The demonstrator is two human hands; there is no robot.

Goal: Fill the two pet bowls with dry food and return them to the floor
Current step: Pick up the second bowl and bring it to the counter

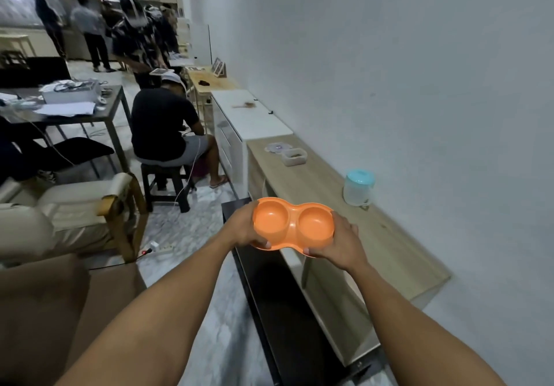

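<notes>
An orange double pet bowl (292, 225), two round wells joined in one piece, is held in the air in front of me, just off the near edge of a light wooden counter (374, 244). Both wells look empty. My left hand (244, 228) grips its left end and my right hand (341, 243) grips its right end. A small open container with dark contents (295, 157) sits farther along the counter, with a clear lid (277, 147) lying beside it.
A clear jug with a teal lid (358, 187) stands on the counter near the wall. A black bench (287, 310) runs below the counter. A person sits on a stool (166, 186) ahead on the left. An armchair (75, 205) stands at left.
</notes>
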